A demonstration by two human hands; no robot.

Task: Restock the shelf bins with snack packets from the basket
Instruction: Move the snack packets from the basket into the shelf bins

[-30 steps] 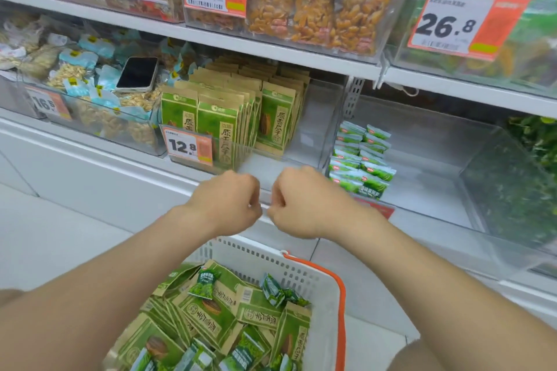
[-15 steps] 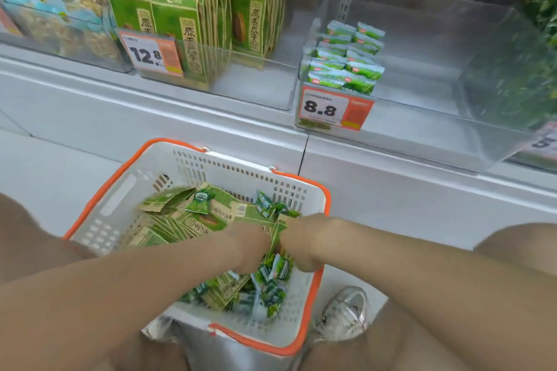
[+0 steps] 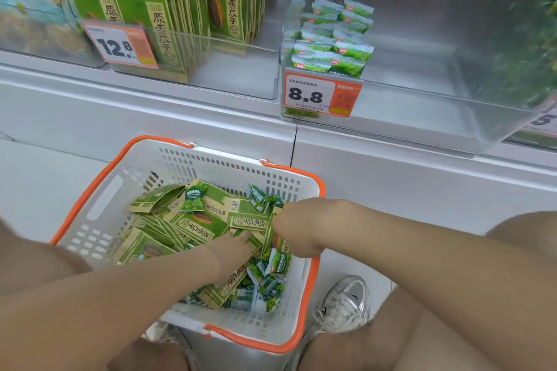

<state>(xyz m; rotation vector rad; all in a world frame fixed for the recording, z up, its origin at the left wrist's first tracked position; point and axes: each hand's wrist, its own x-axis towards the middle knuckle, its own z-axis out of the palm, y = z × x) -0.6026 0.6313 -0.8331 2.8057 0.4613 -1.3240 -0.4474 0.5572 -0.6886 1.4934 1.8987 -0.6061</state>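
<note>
Tags are showing 12.8 and 8.8. Left hand and right hand are digging among packets in the basket, grips hidden.

We see a white plastic basket with an orange rim, full of green snack packets. The left hand and the right hand are down among them, close together. We cannot tell what they hold. Above, a clear plastic bin holds small green bags.
</note>
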